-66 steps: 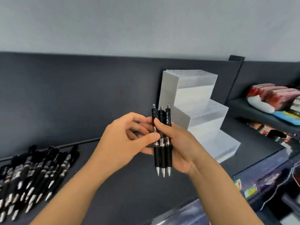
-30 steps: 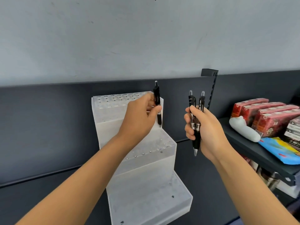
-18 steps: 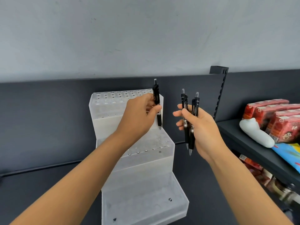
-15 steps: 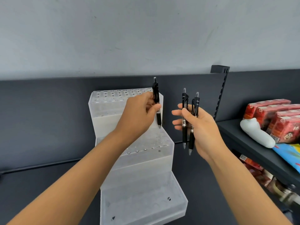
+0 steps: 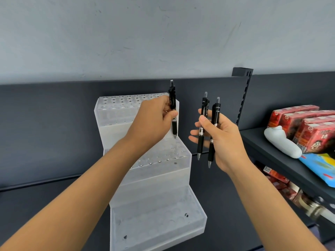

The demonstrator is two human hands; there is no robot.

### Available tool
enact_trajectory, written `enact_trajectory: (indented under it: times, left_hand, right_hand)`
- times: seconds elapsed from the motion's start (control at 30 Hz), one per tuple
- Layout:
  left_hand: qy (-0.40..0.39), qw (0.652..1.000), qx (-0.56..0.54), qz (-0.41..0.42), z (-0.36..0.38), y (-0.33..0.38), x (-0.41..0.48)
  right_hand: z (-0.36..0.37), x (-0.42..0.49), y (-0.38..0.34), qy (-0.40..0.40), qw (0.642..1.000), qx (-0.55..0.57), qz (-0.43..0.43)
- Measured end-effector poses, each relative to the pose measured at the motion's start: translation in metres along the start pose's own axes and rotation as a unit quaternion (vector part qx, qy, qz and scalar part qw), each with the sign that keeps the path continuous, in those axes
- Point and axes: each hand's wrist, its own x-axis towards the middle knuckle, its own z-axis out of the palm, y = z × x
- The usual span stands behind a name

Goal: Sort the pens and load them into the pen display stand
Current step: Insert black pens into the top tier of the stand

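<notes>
Your left hand (image 5: 154, 122) pinches a single black pen (image 5: 173, 109) between thumb and fingers, its clicker up and its silver tip pointing down. The pen stands upright against the right edge of the stand's top tier, its tip hanging just above the middle tier. The stand (image 5: 150, 178) is a frosted, see-through plastic staircase of three tiers, each top face dotted with rows of round holes (none of them holds a pen). It sits on a dark shelf (image 5: 45, 205) against a dark back panel.

Your right hand (image 5: 221, 138) grips two more black pens (image 5: 208, 127) side by side, thumb across their barrels, both upright with tips down. They have clear clicker caps, pocket clips, silver bands at mid-barrel and metal tips. This pair hangs in the air just to the right of the stand, apart from it and near the single pen.

Further right, a lower shelf (image 5: 262, 147) carries red packets (image 5: 308, 127), a white soft lump (image 5: 281, 142) and a blue package (image 5: 319, 165).
</notes>
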Motion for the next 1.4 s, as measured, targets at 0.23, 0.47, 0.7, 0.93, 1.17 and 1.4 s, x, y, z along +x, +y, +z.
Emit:
enact_trajectory:
  times: [0.23,0.47,0.7,0.93,1.17,1.4]
  left_hand:
    - [-0.102,0.992,0.065,-0.027,0.016,-0.005,-0.009]
    - [-0.085,0.987,0.12,-0.066,0.017,-0.003,-0.016]
    - [-0.074,0.979,0.168,-0.091,0.019,0.0,-0.018]
    - [-0.071,0.988,0.088,-0.101,-0.012,0.002,-0.017]
    - [-0.126,0.988,-0.082,-0.031,-0.033,0.029,-0.032]
    - [-0.126,0.984,-0.119,-0.049,-0.036,0.033,-0.035]
  right_hand:
    - [0.002,-0.003,0.003,-0.002,1.0,-0.005,-0.001]
    - [0.005,-0.013,0.002,-0.001,1.0,-0.028,-0.007]
    - [0.004,-0.021,-0.004,0.012,0.998,-0.055,-0.016]
    - [0.008,-0.028,-0.012,0.003,0.999,-0.05,-0.013]
    - [0.024,-0.034,-0.02,-0.065,0.998,0.012,0.023]
    - [0.036,-0.037,-0.019,-0.089,0.995,0.031,0.04]
